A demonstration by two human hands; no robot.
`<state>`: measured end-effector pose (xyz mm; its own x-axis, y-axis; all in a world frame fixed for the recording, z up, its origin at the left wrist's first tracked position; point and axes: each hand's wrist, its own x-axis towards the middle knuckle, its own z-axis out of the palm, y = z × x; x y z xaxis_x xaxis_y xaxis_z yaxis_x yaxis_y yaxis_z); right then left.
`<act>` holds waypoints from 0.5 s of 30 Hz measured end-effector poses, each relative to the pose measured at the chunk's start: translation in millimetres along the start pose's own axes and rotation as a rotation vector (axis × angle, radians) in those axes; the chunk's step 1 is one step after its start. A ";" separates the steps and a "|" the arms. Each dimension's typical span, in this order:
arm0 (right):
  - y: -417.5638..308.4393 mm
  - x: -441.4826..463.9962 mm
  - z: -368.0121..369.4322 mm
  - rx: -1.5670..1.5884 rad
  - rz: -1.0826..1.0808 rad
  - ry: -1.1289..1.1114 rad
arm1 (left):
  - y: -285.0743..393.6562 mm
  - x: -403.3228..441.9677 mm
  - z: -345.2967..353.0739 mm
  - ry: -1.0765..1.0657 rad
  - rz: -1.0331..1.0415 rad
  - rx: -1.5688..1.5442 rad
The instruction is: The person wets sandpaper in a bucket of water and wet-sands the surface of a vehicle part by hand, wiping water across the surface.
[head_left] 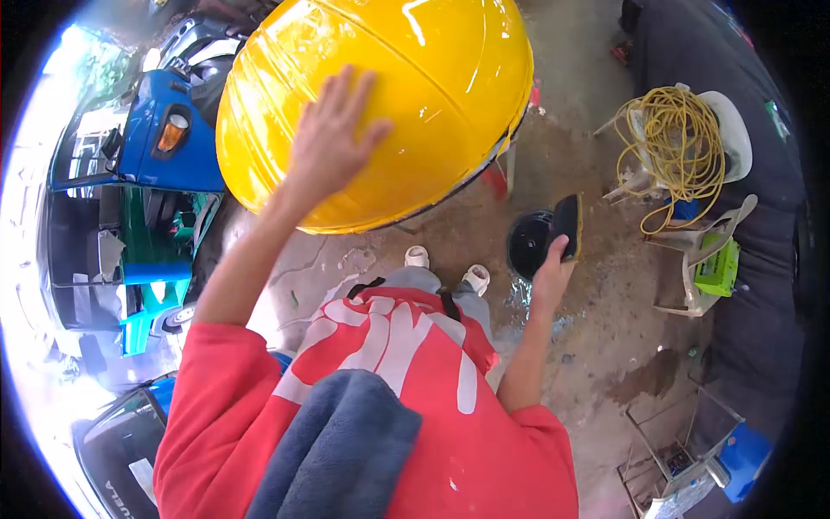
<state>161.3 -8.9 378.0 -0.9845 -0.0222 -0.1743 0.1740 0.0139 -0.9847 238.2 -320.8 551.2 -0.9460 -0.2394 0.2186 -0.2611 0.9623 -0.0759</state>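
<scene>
A glossy yellow painted vehicle panel [432,130], curved with raised lines, fills the top middle of the view. My left hand [335,134] is over its near left part, palm down with the fingers spread; it appears to rest on the surface. Off to the right, my right hand [553,266] grips a black sanding block [567,227] with a tan edge, held upright and apart from the panel. Below and beside the block, a black bucket [526,251] stands on the floor, its inside dark.
Coiled yellow hose [679,147] lies on a white chair [733,134] at right. Nearby are another chair [692,259] with a green crate [719,264] and a metal frame [666,450]. Blue vehicles [177,130] stand at left. The concrete floor [596,346] has wet patches.
</scene>
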 end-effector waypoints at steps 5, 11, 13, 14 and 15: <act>6.8 -1.7 53.0 0.097 -0.135 -0.185 | 44.3 -15.1 9.1 0.070 0.057 0.032; -13.1 -12.4 72.7 0.219 -0.152 -0.281 | 17.2 -9.4 -2.6 -0.047 0.325 0.070; -18.9 -6.2 74.1 0.247 -0.156 -0.241 | -17.6 1.9 -4.7 -0.012 0.153 -0.073; -28.2 -2.7 74.6 0.218 -0.198 -0.223 | -38.9 8.7 -2.3 -0.010 0.036 -0.141; -38.1 1.0 75.5 0.189 -0.242 -0.206 | -59.3 14.4 2.0 -0.007 0.038 -0.141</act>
<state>155.5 -84.9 414.6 -0.9755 -0.2031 0.0841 -0.0427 -0.2004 -0.9788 239.7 -381.6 556.9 -0.9561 -0.2033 0.2111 -0.1963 0.9791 0.0539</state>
